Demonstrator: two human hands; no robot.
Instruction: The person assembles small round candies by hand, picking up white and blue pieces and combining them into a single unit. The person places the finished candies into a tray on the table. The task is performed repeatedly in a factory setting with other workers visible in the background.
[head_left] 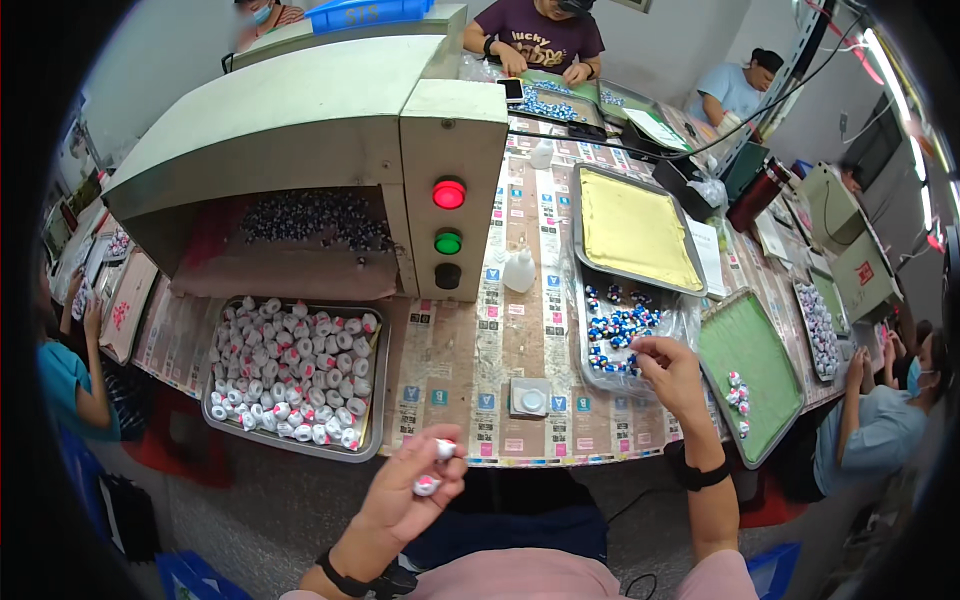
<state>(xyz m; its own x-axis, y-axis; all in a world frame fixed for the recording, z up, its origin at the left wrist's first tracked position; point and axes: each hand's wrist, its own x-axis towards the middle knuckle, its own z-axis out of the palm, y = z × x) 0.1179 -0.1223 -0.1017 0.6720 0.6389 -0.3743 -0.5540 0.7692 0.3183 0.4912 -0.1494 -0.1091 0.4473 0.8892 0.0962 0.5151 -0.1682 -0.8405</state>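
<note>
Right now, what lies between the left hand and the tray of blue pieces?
The head view shows a square white container on the printed table covering.

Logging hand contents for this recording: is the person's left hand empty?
No, the left hand holds two visible small white pieces, at least one with pink on it.
</note>
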